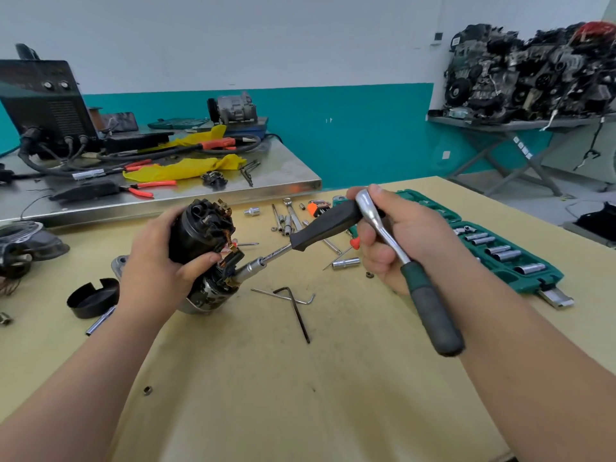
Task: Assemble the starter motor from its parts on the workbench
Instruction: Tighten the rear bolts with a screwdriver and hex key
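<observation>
Teal-walled workshop, tan tabletop (333, 378) strewn with sockets (345, 263) and hex keys (298, 308): assembly appears roughly midway. The left hand (156, 261) wraps its fingers round the starter motor (196, 238), tilted left of the tabletop's middle with its brush end bare. The black end cap (93, 298) lies unfitted beside the left wrist. The right hand (396, 238) clasps a nut driver (323, 228) and a ratchet (430, 305) together. The driver's tip meets the motor's lower end, seemingly on a fastener, though that spot is obscured.
</observation>
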`<state>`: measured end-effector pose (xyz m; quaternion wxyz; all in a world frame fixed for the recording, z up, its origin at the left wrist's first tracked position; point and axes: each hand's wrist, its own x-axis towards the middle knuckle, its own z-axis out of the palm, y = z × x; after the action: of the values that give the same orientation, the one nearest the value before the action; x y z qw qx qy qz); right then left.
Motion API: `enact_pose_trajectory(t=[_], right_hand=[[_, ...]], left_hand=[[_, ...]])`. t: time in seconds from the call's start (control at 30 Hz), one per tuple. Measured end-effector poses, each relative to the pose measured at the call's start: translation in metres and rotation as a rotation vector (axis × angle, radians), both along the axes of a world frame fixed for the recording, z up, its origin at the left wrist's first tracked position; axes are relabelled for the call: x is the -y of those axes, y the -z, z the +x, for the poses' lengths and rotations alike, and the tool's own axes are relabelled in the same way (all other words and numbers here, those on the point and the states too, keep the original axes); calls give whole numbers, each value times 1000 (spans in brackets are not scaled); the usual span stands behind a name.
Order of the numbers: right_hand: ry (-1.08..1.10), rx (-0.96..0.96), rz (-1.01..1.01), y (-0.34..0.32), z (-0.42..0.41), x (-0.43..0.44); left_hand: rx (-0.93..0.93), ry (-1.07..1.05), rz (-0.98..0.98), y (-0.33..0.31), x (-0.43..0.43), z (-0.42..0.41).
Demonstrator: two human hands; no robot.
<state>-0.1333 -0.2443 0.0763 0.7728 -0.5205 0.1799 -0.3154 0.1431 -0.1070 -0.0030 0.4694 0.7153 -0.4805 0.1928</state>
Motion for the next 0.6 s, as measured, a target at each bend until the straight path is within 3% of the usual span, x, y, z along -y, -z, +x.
enact_pose_trajectory(t=[0.1, 0.2, 0.33, 0.4, 0.5, 0.53, 0.6], right_hand=[[19, -47, -32, -1, 2, -2], [68, -190, -345, -6, -6, 0], [-204, -335, -588, -22, -33, 11], [-209, -516, -992, -25, -40, 19], [3, -703, -1807, -27, -41, 25], [50, -694, -1989, -26, -41, 29], [27, -667, -2169, -23, -47, 40]], left_hand=[[-9, -4, 32, -2, 3, 1], [-47, -4, 86, -5, 5, 4], [-69, -6, 109, -5, 6, 6], [-73, -22, 117, -4, 5, 6], [-83, -26, 128, -5, 5, 5], [-75, -29, 128, -6, 5, 4], [-53, -43, 126, -8, 6, 2]])
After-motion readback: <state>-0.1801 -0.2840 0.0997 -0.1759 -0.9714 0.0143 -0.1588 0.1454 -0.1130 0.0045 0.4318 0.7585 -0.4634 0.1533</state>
